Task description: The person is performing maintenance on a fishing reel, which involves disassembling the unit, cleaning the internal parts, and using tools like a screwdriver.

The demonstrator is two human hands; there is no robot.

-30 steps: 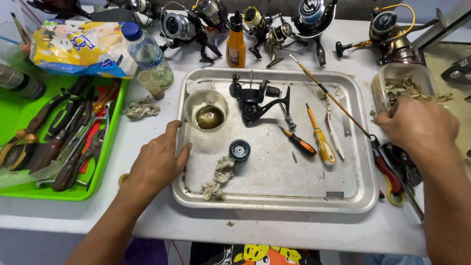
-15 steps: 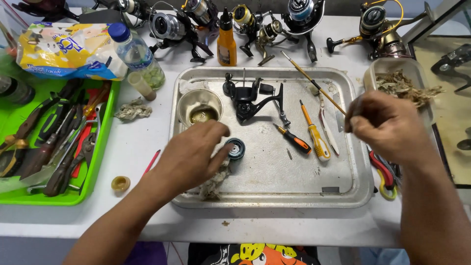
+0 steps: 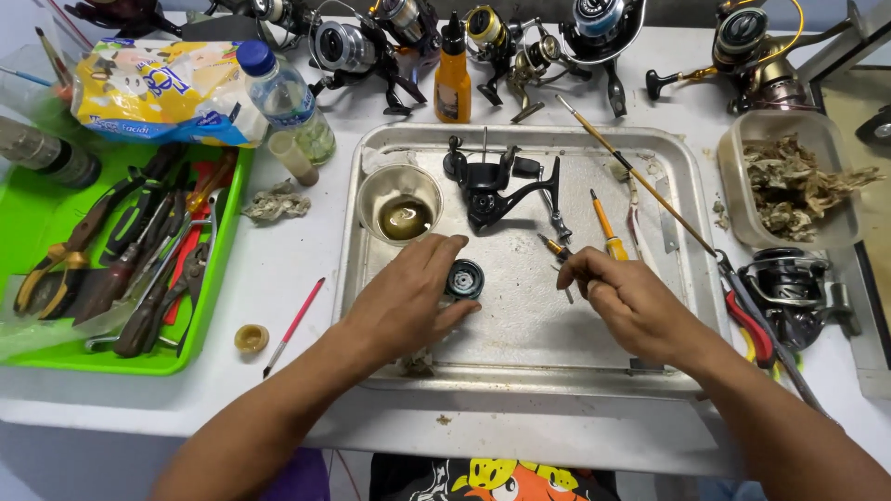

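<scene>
My left hand (image 3: 404,299) rests inside the metal tray (image 3: 682,186), with its fingers and thumb cupped around a small black round spool (image 3: 465,277) that stands on the tray floor. My right hand (image 3: 626,301) is pinched over a small screwdriver with an orange and black handle (image 3: 554,246); its thin shaft pokes out below the fingers. A black reel body (image 3: 497,190) lies at the tray's back. To its left stands a metal cup (image 3: 401,215) of dark oily liquid.
A yellow screwdriver (image 3: 608,232) and a long brush (image 3: 650,190) lie in the tray. A green tray of pliers and tools (image 3: 65,357) is at left. A water bottle (image 3: 283,97), an orange bottle (image 3: 452,79) and several reels stand behind. A tub of rags (image 3: 798,186), a reel (image 3: 789,278) and red pliers (image 3: 747,320) are at right.
My left hand slid from the tray's left edge onto the black spool. My right hand came from the tub at the right down onto the small screwdriver in the tray.
</scene>
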